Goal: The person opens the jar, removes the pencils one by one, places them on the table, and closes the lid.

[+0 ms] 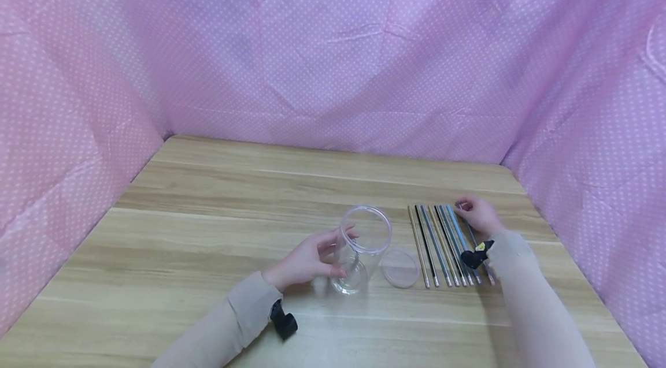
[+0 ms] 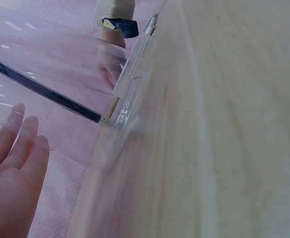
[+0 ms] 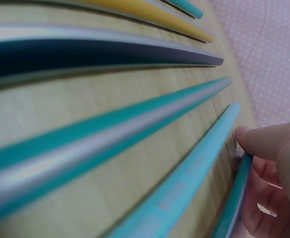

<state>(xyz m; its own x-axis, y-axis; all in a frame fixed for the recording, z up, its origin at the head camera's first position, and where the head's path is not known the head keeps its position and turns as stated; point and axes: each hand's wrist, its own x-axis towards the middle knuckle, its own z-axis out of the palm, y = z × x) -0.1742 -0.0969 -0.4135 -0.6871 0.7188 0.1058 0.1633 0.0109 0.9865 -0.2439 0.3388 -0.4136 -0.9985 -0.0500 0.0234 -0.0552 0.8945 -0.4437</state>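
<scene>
My left hand (image 1: pixel 307 258) holds a tall clear plastic jar (image 1: pixel 366 259) by its side, thumb and fingers around the wall. The jar stands on the table with its round mouth uncovered. Inside it leans a dark pencil (image 2: pixel 50 94), its end down at the jar's base in the left wrist view. To the right, my right hand (image 1: pixel 480 216) pinches the far end of the rightmost pencil (image 3: pixel 237 198), a dark green one. Beside that pencil lies a row of several pencils (image 1: pixel 442 246) in gold, black and blue-green, eraser ends toward me.
A clear round lid (image 1: pixel 399 268) lies flat between the jar and the pencil row. The wood-grain table (image 1: pixel 208 200) extends left and in front. Pink dotted cloth (image 1: pixel 333 56) hangs behind and along both sides.
</scene>
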